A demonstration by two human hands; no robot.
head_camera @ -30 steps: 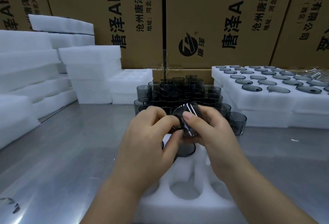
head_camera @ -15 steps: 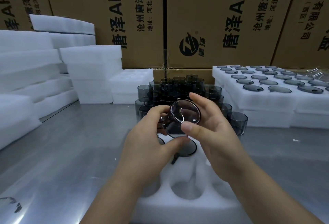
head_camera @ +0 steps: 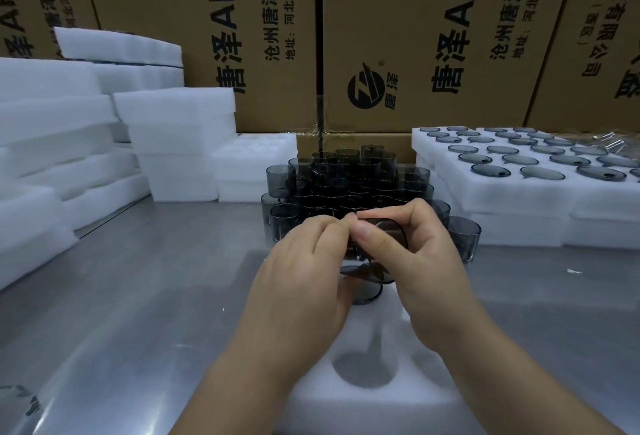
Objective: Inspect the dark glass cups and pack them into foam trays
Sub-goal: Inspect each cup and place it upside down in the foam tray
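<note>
Left hand (head_camera: 304, 261) and right hand (head_camera: 427, 261) pinch one dark glass cup (head_camera: 386, 228), seemingly tipped sideways, above the foam tray (head_camera: 360, 412), whose open pockets lie nearer the person.

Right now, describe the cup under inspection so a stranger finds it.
Start at the steel table, before the dark cluster of standing cups. Over the near foam tray, the left hand and right hand grip one cup; it alone is held in the air.

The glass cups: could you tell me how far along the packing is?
Done: the right tray looks full, and a packed cup sits in the near tray. In hand: left hand and right hand hold the next cup. Left: the loose cups and empty holes.
</note>
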